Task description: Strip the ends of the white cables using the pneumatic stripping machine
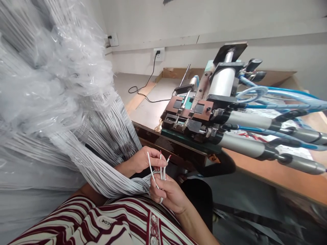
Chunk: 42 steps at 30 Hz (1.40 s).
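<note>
Gripped in the right hand (pixel 171 193), white cables (pixel 164 174) point toward twelve o'clock, the left hand (pixel 143 160) pinching them higher up; their bundle (pixel 94 170) lies at nine, a pneumatic machine (pixel 205 110) at one.

The lone head-worn camera looks forward and down past the striped shirt (pixel 127 217), near the left hand (pixel 143 160) and right hand (pixel 170 194). Tilted, I'd say, it takes in the machine (pixel 222 81) beyond.
</note>
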Tool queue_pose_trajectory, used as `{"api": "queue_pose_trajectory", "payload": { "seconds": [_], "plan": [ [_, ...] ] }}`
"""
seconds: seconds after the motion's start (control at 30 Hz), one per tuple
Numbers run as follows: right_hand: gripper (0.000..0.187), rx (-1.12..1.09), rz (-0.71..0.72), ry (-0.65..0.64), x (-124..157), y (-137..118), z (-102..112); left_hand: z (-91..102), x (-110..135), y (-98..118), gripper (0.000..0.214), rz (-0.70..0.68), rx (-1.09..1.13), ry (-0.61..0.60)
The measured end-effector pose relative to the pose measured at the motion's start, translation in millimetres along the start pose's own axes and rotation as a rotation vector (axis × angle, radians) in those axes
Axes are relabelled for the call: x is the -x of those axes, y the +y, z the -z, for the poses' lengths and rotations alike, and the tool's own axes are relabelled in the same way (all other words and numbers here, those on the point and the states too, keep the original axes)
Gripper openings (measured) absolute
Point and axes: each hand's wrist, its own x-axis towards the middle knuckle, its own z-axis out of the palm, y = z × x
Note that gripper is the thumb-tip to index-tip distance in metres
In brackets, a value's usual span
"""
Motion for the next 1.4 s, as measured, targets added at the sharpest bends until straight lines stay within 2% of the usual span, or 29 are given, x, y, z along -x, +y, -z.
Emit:
{"api": "queue_pose_trajectory", "payload": {
  "seconds": [0.1,0.2,0.3,0.37,0.5,0.57,0.97,1.1,1.2,1.27,1.4],
  "plan": [
    [0.021,-0.019,0.003,0.002,-1,0,-3,-1.6,0,-7,0.018,-0.091,-0.004,0.100],
    [0.021,-0.008,0.004,0.020,-1,1,-6,-0.7,-2,-11,0.019,-0.171,0.101,0.257],
    [0.021,0.056,-0.005,0.036,0,4,-8,4.1,-3,-12,0.021,-0.185,0.197,0.363],
    [0.020,0.067,0.008,0.039,0,5,-8,7.8,-3,-13,0.020,-0.120,0.204,0.304],
    [0.019,0.034,0.041,0.007,-2,2,-7,12.2,1,-18,0.022,0.084,0.262,0.010],
    [0.020,0.033,0.040,-0.008,-3,1,-6,13.0,2,-20,0.021,0.109,0.263,-0.056],
    [0.018,0.015,-0.017,-0.046,-3,1,-3,6.6,-1,-19,0.021,0.011,0.121,-0.061],
    [0.018,-0.017,-0.002,-0.013,-2,-1,-3,2.6,-1,-20,0.021,-0.016,0.216,0.043],
    [0.019,0.012,-0.002,0.004,-2,-2,-1,8.6,-4,-21,0.018,-0.016,0.346,0.067],
    [0.022,0.046,0.013,0.022,-2,-3,1,15.7,-5,-20,0.021,0.015,0.400,-0.002],
    [0.026,0.080,0.029,0.107,-5,-8,5,24.1,-3,-17,0.047,0.137,0.405,-0.307]
  ]
}}
